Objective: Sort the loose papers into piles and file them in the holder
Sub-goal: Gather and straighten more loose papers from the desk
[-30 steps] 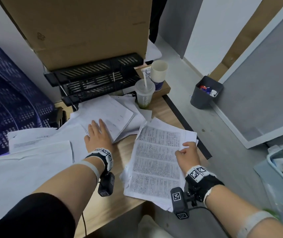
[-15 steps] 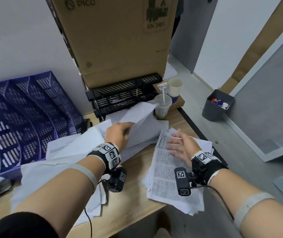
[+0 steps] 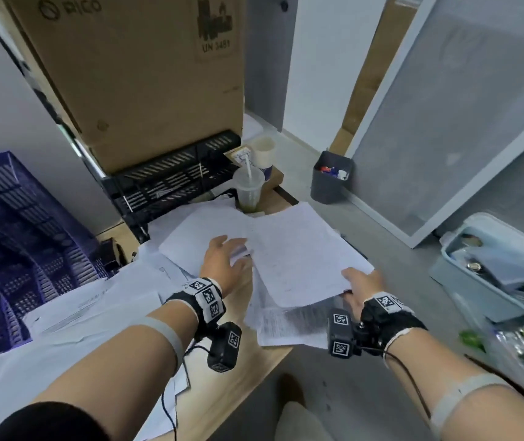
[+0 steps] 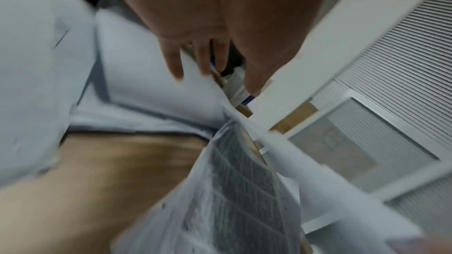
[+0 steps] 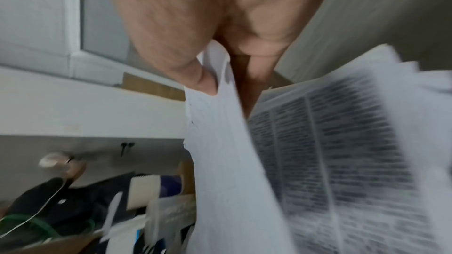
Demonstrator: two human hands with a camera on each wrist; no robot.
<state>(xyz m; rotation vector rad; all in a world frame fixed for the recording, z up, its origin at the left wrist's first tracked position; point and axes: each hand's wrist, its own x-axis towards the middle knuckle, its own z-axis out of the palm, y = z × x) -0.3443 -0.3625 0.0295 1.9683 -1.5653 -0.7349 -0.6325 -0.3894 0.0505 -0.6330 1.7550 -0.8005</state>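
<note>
Loose white papers [image 3: 73,313] cover the wooden desk [image 3: 232,393]. My right hand [image 3: 357,281] pinches the near corner of a white sheet [image 3: 298,256] between thumb and fingers [image 5: 195,76] and holds it raised over the pile of printed pages [image 3: 286,323]. My left hand [image 3: 224,259] reaches the sheet's left edge with its fingers [image 4: 175,65] stretched out; that edge runs between them in the blurred left wrist view. The black tiered file holder [image 3: 171,183] stands at the back of the desk under a cardboard box [image 3: 139,74].
A purple mesh holder [image 3: 15,233] fills the left side. A plastic cup with a straw [image 3: 248,190] and a paper cup [image 3: 263,151] stand right of the black holder. On the floor are a grey bin [image 3: 332,176] and a light blue tub [image 3: 502,265].
My right hand went from lying flat on the printed pile to pinching a sheet and lifting it. My left hand let its earlier sheet drop and moved right to the raised sheet's edge.
</note>
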